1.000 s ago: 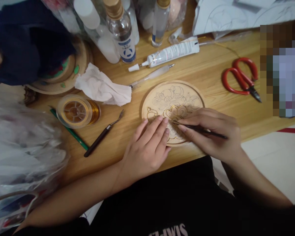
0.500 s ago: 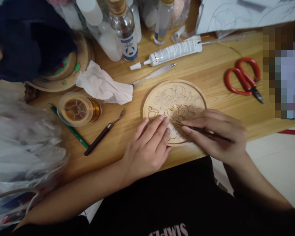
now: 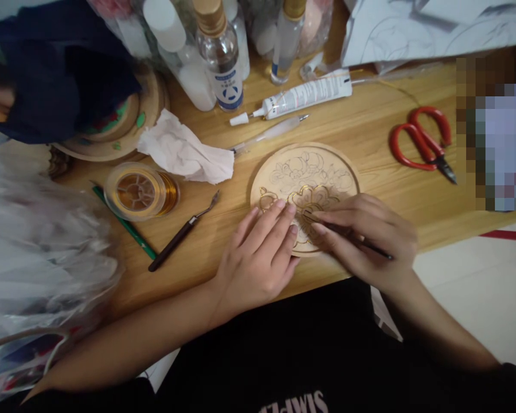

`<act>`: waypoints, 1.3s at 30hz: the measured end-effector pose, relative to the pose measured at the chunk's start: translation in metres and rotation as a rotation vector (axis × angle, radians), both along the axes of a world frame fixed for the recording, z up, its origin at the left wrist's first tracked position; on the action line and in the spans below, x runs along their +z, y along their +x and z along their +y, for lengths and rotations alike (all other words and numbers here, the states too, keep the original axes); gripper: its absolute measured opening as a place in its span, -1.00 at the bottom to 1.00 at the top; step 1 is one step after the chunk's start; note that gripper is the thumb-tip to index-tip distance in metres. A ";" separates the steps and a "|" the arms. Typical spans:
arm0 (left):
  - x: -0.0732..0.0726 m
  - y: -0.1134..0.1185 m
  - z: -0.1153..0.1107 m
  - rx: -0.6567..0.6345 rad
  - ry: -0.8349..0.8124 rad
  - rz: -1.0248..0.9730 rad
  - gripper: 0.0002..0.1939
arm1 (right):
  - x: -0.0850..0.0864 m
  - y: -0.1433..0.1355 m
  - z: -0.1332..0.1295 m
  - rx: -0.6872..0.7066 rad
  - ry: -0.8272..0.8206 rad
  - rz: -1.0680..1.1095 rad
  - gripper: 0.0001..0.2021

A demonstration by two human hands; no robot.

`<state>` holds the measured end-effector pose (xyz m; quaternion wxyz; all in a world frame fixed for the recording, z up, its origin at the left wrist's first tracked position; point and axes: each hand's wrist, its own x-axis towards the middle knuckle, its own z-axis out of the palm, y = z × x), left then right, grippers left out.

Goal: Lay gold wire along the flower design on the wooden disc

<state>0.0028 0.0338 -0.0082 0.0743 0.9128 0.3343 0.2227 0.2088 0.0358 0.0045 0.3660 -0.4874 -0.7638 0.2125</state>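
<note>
A round wooden plate (image 3: pixel 269 166) lies near the table's front edge, with a pencilled flower design and gold wire outlines on its face. My left hand (image 3: pixel 262 252) rests flat on the plate's lower left, its fingers spread a little and holding nothing. Pinched between the fingers of my right hand (image 3: pixel 370 235) is a thin dark tool (image 3: pixel 378 250), whose tip points at the gold wire flower (image 3: pixel 316 195) in the middle of the plate. Whether the tip touches the wire is too small to tell.
Red-handled scissors (image 3: pixel 425 143) lie to the right. Behind the plate are a white tube (image 3: pixel 307 93), a pen (image 3: pixel 275 131) and bottles (image 3: pixel 227 80). Crumpled tissue (image 3: pixel 187 149), a wire spool (image 3: pixel 140 192), a green pencil (image 3: pixel 131 229) and a dark-handled spatula (image 3: pixel 172 246) lie left.
My right hand and the tool in it have shifted slightly left over the plate. My left hand has stayed in place. The whole view has shifted a little.
</note>
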 end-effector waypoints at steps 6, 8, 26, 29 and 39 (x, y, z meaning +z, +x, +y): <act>-0.001 0.000 -0.001 0.031 0.022 -0.027 -0.70 | -0.001 -0.002 0.006 0.042 -0.011 -0.011 -0.87; 0.000 0.000 -0.002 0.027 0.025 -0.008 -0.71 | -0.001 -0.002 0.008 0.056 -0.015 -0.016 -0.89; 0.000 0.002 -0.006 0.029 0.085 0.071 -0.71 | -0.004 -0.004 0.012 0.069 -0.067 0.022 -0.89; 0.000 0.002 -0.006 0.023 0.082 0.064 -0.71 | -0.005 -0.004 0.012 0.058 -0.067 0.032 -0.90; 0.001 0.001 -0.005 0.023 0.070 0.071 -0.75 | -0.009 -0.007 0.010 0.033 -0.041 0.016 -0.94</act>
